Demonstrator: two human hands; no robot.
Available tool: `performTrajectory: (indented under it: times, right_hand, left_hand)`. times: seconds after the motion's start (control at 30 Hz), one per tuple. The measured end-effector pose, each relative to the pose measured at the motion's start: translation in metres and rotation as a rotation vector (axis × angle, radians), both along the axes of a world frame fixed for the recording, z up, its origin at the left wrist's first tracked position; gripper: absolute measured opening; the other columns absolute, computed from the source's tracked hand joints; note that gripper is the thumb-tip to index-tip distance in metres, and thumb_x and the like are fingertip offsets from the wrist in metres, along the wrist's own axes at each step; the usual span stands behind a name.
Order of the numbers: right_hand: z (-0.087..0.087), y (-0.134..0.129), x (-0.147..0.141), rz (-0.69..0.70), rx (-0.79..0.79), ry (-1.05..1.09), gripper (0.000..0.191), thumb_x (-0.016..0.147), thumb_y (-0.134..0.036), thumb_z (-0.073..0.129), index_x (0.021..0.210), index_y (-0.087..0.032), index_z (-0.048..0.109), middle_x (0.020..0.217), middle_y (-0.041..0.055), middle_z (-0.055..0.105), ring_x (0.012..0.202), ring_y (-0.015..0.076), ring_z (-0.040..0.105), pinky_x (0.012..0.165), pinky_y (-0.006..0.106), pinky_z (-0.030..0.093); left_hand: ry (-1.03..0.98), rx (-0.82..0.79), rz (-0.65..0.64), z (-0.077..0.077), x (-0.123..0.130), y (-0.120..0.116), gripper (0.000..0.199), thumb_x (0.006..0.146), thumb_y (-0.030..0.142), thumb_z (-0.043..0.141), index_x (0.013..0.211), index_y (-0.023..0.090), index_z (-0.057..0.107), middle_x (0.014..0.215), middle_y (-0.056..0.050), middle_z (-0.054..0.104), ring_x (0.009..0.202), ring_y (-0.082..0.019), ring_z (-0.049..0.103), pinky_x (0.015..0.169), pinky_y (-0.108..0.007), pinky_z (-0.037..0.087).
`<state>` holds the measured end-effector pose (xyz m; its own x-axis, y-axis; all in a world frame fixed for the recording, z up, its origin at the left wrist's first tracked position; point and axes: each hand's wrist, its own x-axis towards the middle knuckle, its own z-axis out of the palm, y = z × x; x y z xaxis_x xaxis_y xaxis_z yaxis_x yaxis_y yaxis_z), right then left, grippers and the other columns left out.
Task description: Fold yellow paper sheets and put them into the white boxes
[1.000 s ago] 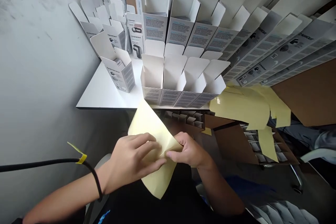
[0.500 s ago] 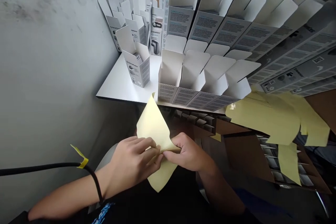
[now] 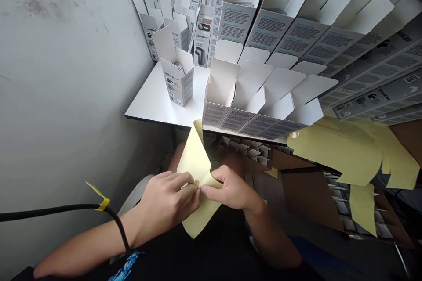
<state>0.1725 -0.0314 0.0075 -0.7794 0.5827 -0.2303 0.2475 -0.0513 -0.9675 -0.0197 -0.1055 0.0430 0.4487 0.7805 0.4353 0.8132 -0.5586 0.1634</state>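
1. Yellow, thin, paper-like sheet (image 3: 194,151): located above your lap, in front of the table edge, creased between both hands, with its upper corner curled.
2. Left hand (image 3: 169,197): your thumb and fingertips are pinched together at the middle of the sheet; the gap is narrow.
3. Right hand (image 3: 232,189): your thumb presses on the sheet close to the left fingertips, the other fingers bent behind it. Their exact contact is hidden.
4. Caution, tearing: the sheet could rip or crease further at the pinch if the hands pull unevenly.
5. Caution, snagging: the curled corner appears close to the table edge; lifting or pushing forward could bend it there. Contact cannot be confirmed.
6. Caution, cord: the black cord (image 3: 66,206) with a yellow tie (image 3: 103,204) runs to your left wrist and may limit a long reach.
7. Obstructions: on the white table (image 3: 143,103), a row of four open white-and-grey cartons (image 3: 255,101) stands at the front edge. A single open carton (image 3: 181,88) stands apart to its left; taller open cartons (image 3: 272,30) rise behind.
8. Right side: loose yellow sheets (image 3: 339,149) overhang a brown cardboard box (image 3: 310,197).
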Motion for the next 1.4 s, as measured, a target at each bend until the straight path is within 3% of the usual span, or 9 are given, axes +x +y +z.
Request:
performTrajectory:
  times: [0.13, 0.33, 0.53, 0.73, 1.07, 1.23, 1.4]
  right_hand:
    - [0.002, -0.003, 0.000, -0.036, -0.005, 0.003, 0.037, 0.080, -0.031, 0.061, 0.057, -0.015, 0.037, 0.059, -0.0036, 0.031, 0.056, 0.0047, 0.028, 0.049, 0.021, 0.020]
    - [-0.003, -0.006, 0.002, -0.085, -0.117, 0.096, 0.025, 0.084, -0.035, 0.062, 0.073, -0.012, 0.056, 0.066, -0.0020, 0.044, 0.061, 0.0071, 0.038, 0.054, 0.019, 0.030]
    - [-0.013, -0.010, 0.001, -0.067, -0.047, 0.138, 0.036, 0.086, -0.035, 0.062, 0.064, -0.015, 0.043, 0.062, -0.0031, 0.036, 0.058, 0.0062, 0.033, 0.051, 0.021, 0.025]
    - [-0.010, -0.010, 0.001, -0.037, 0.074, 0.135, 0.036, 0.089, -0.032, 0.058, 0.062, -0.015, 0.042, 0.063, -0.0030, 0.036, 0.061, 0.0066, 0.034, 0.055, 0.022, 0.027]
    - [-0.012, -0.014, 0.009, -0.140, 0.127, 0.020, 0.036, 0.088, -0.034, 0.058, 0.062, -0.015, 0.043, 0.063, -0.0031, 0.036, 0.060, 0.0064, 0.032, 0.053, 0.023, 0.024]
    - [-0.010, -0.011, 0.016, -0.170, 0.095, 0.065, 0.035, 0.087, -0.034, 0.059, 0.063, -0.015, 0.043, 0.063, -0.0029, 0.037, 0.060, 0.0063, 0.035, 0.053, 0.021, 0.026]
    - [-0.002, -0.002, 0.024, -0.191, 0.137, 0.176, 0.034, 0.085, -0.032, 0.061, 0.062, -0.015, 0.042, 0.060, -0.0035, 0.036, 0.056, 0.0054, 0.034, 0.051, 0.020, 0.026]
  left_hand:
    - [-0.007, 0.032, 0.010, -0.003, 0.000, 0.001, 0.016, 0.089, 0.017, 0.063, 0.073, 0.019, 0.063, 0.073, 0.001, 0.068, 0.053, -0.012, 0.055, 0.051, -0.030, 0.038]
    - [-0.100, -0.034, 0.073, -0.003, -0.007, 0.000, 0.013, 0.089, 0.029, 0.071, 0.081, 0.020, 0.067, 0.078, 0.003, 0.071, 0.060, -0.011, 0.062, 0.056, -0.026, 0.042]
    - [-0.137, -0.139, 0.039, 0.001, -0.007, -0.004, 0.013, 0.092, 0.028, 0.069, 0.082, 0.019, 0.068, 0.076, 0.001, 0.069, 0.060, -0.012, 0.062, 0.056, -0.026, 0.042]
    - [-0.120, -0.158, 0.003, 0.001, -0.005, -0.004, 0.014, 0.093, 0.025, 0.065, 0.081, 0.017, 0.068, 0.069, 0.001, 0.064, 0.054, -0.012, 0.057, 0.051, -0.027, 0.039]
    - [-0.147, -0.228, -0.021, -0.001, 0.000, 0.003, 0.014, 0.093, 0.019, 0.060, 0.083, 0.018, 0.069, 0.071, 0.001, 0.064, 0.054, -0.011, 0.056, 0.053, -0.025, 0.040]
    - [-0.261, -0.297, -0.034, 0.000, 0.002, 0.013, 0.010, 0.091, 0.017, 0.062, 0.083, 0.018, 0.069, 0.074, 0.000, 0.066, 0.056, -0.009, 0.056, 0.055, -0.023, 0.040]
    - [-0.463, -0.488, -0.048, 0.003, -0.003, 0.028, 0.013, 0.091, 0.018, 0.062, 0.080, 0.018, 0.067, 0.076, 0.000, 0.066, 0.056, -0.008, 0.050, 0.051, -0.020, 0.038]
